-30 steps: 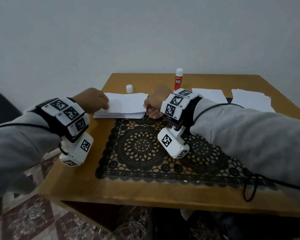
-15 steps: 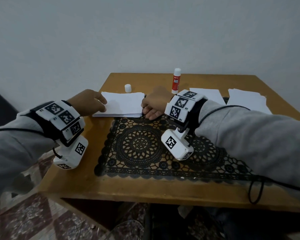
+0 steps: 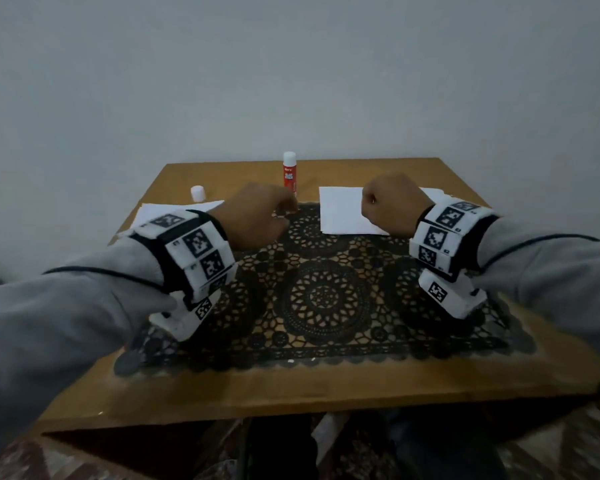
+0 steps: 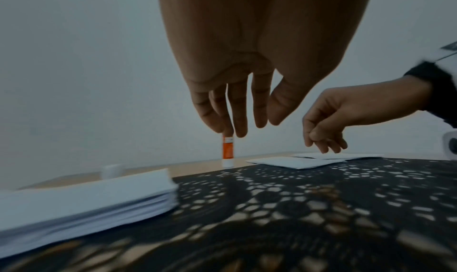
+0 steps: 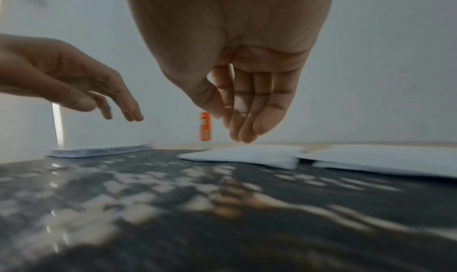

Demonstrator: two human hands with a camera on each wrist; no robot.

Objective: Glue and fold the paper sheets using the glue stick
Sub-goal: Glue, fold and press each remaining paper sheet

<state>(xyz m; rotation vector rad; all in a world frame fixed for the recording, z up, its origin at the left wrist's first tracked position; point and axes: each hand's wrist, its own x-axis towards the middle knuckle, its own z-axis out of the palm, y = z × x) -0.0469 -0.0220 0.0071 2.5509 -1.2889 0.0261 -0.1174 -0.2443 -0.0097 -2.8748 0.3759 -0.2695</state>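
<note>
The red-and-white glue stick (image 3: 289, 169) stands uncapped and upright at the table's far edge, with its white cap (image 3: 197, 193) to the left. A stack of white paper sheets (image 3: 153, 211) lies at the far left, partly hidden by my left wrist. A single white sheet (image 3: 340, 211) lies right of the glue stick. My left hand (image 3: 257, 216) hovers over the mat between stack and glue stick, fingers (image 4: 241, 120) hanging relaxed and holding nothing. My right hand (image 3: 388, 206) hangs just above the single sheet (image 5: 247, 155), fingers (image 5: 247, 127) loosely curled and empty.
A black lace mat (image 3: 323, 299) covers the middle of the wooden table (image 3: 291, 386). More white sheets (image 5: 395, 159) lie at the far right, mostly behind my right hand. A plain wall stands right behind the table.
Both hands let go of the paper stack at the left. The left hand moved right over the mat and the right hand went further right above the single sheet.
</note>
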